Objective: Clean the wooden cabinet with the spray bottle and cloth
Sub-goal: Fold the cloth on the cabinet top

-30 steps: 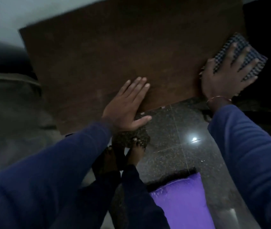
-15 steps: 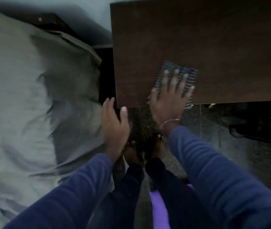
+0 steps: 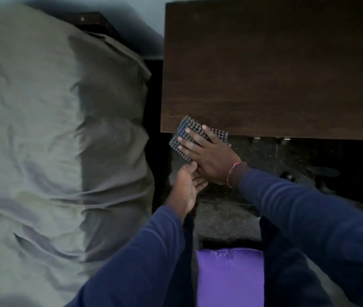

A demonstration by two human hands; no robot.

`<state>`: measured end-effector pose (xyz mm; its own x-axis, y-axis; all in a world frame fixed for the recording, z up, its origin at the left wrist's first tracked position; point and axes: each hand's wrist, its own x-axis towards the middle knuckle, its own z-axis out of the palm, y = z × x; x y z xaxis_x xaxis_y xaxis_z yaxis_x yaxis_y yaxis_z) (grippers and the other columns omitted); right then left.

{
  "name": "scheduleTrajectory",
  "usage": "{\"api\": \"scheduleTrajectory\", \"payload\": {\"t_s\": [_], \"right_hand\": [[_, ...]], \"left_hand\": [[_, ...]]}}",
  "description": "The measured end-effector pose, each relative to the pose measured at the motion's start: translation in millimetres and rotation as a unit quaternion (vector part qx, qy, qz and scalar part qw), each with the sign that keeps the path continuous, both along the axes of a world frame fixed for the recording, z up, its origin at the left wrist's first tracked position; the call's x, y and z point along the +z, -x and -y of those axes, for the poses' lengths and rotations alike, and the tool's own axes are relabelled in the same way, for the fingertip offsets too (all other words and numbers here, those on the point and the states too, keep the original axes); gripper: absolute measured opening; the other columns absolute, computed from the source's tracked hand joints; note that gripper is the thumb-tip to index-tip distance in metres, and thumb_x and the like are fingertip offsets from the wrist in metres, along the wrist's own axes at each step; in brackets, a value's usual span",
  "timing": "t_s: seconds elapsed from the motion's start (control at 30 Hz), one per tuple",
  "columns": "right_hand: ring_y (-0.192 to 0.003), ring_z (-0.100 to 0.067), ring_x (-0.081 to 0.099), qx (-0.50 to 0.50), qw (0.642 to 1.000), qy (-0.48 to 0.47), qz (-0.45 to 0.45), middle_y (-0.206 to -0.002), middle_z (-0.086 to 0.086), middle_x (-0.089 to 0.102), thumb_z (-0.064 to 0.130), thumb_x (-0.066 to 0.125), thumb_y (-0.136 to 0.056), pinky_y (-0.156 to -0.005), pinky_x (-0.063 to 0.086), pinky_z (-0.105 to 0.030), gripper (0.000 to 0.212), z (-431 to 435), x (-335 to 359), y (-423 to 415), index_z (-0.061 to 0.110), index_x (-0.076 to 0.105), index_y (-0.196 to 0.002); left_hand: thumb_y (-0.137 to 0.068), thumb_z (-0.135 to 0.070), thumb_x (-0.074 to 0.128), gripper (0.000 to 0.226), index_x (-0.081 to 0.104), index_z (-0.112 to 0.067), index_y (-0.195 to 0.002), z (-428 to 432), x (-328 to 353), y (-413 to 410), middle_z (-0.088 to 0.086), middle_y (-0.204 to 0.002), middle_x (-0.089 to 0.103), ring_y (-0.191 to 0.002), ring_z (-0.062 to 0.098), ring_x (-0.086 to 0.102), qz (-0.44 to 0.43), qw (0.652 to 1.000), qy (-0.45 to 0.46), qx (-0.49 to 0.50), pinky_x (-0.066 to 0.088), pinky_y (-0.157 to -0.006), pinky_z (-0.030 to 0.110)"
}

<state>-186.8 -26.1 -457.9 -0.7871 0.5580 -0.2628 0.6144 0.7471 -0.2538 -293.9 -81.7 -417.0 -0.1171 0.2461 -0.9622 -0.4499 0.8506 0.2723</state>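
A person in dark blue sleeves leans over a dark brown wooden cabinet top (image 3: 275, 67), its far and right edges cut off. The right hand (image 3: 209, 156), fingers spread flat, presses a small black-and-white checked cloth (image 3: 186, 131) at the top's near left corner, half overhanging the edge. The left hand (image 3: 186, 187) hovers just beneath, relaxed and open, holding nothing. A rumpled grey bedsheet (image 3: 54, 129) lies left; the floor below is murky.
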Motion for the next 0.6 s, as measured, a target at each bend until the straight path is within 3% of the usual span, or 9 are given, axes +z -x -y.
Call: {"api": "scheduleTrajectory", "payload": {"t_s": [0.1,0.17,0.2,0.33,0.4,0.43,0.47,0.53,0.6], "right_hand": [[-0.145,-0.026,0.026,-0.098,0.983,0.153,0.001,-0.152,-0.009,0.04,0.041,0.023,-0.089,-0.118,0.014,-0.046,0.065,32,12,-57,0.012,0.043,-0.143],[-0.143,-0.026,0.031,-0.242,0.928,0.277,-0.055,-0.147,-0.008,0.046,0.038,0.028,-0.095,-0.115,0.021,-0.036,0.055,54,28,-92,0.013,0.048,-0.14],[-0.135,-0.025,0.043,-0.326,0.877,0.34,-0.099,-0.137,-0.008,0.056,0.034,0.034,-0.099,-0.11,0.031,-0.034,0.045,62,37,-110,0.014,0.056,-0.132],[-0.1,-0.021,0.064,-0.583,0.56,0.492,-0.323,-0.103,-0.005,0.071,0.03,0.049,-0.092,-0.093,0.048,-0.041,0.026,75,78,-153,0.017,0.071,-0.096],[-0.09,-0.024,0.061,-0.655,0.378,0.509,-0.41,-0.094,-0.01,0.066,0.033,0.057,-0.084,-0.08,0.047,-0.04,0.025,69,99,-178,0.013,0.068,-0.094],[-0.085,-0.023,0.06,-0.664,0.311,0.52,-0.438,-0.091,-0.012,0.063,0.029,0.059,-0.085,-0.076,0.046,-0.038,0.023,64,111,-189,0.009,0.065,-0.095],[-0.082,-0.022,0.06,-0.667,0.27,0.52,-0.46,-0.089,-0.012,0.061,0.022,0.059,-0.088,-0.074,0.047,-0.036,0.016,60,120,-204,0.007,0.063,-0.094],[-0.082,-0.022,0.064,-0.669,0.255,0.51,-0.476,-0.088,-0.012,0.065,0.004,0.055,-0.091,-0.076,0.052,-0.035,0.01,54,136,-227,0.006,0.064,-0.095],[-0.092,-0.027,0.065,-0.668,0.244,0.502,-0.492,-0.101,-0.017,0.068,-0.004,0.049,-0.092,-0.088,0.052,-0.043,0.024,49,151,-242,0.004,0.062,-0.11]], "left_hand": [[-0.098,-0.025,0.045,0.019,0.06,-0.017,-0.089,20,8,-49,0.001,-0.069,0.067,-0.069,0.016,0.061,0.042,0.998,0.034,-0.019,0.047,-0.069,0.03],[-0.095,-0.021,0.051,0.016,0.061,-0.014,-0.084,22,16,-81,-0.001,-0.059,0.064,-0.052,0.009,0.059,0.023,0.998,0.033,-0.056,0.046,-0.055,0.024],[-0.093,-0.019,0.056,0.013,0.061,-0.009,-0.087,20,22,-99,0.004,-0.062,0.064,-0.047,0.009,0.058,0.012,0.997,0.023,-0.076,0.046,-0.05,0.021],[-0.092,-0.023,0.063,0.016,0.067,-0.01,-0.083,9,56,-153,0.013,-0.087,0.066,-0.08,0.02,0.063,-0.024,0.973,-0.079,-0.218,0.048,-0.077,0.031],[-0.093,-0.03,0.061,0.02,0.07,-0.012,-0.09,7,83,-177,0.005,-0.095,0.066,-0.089,0.014,0.063,-0.049,0.913,-0.181,-0.362,0.048,-0.084,0.029],[-0.089,-0.037,0.061,0.028,0.071,-0.013,-0.098,7,96,-185,0.002,-0.104,0.064,-0.098,0.011,0.062,-0.051,0.871,-0.23,-0.432,0.047,-0.089,0.025],[-0.086,-0.04,0.06,0.036,0.072,-0.013,-0.107,6,108,-194,-0.001,-0.113,0.062,-0.106,0.007,0.06,-0.047,0.829,-0.266,-0.489,0.046,-0.095,0.02],[-0.086,-0.033,0.061,0.037,0.072,-0.01,-0.112,3,125,-204,-0.002,-0.12,0.062,-0.112,0.001,0.058,-0.05,0.785,-0.326,-0.525,0.044,-0.097,0.014],[-0.087,-0.021,0.065,0.023,0.073,-0.011,-0.106,-6,133,-209,-0.002,-0.109,0.067,-0.099,-0.005,0.061,-0.115,0.798,-0.358,-0.47,0.045,-0.086,0.009]]}}
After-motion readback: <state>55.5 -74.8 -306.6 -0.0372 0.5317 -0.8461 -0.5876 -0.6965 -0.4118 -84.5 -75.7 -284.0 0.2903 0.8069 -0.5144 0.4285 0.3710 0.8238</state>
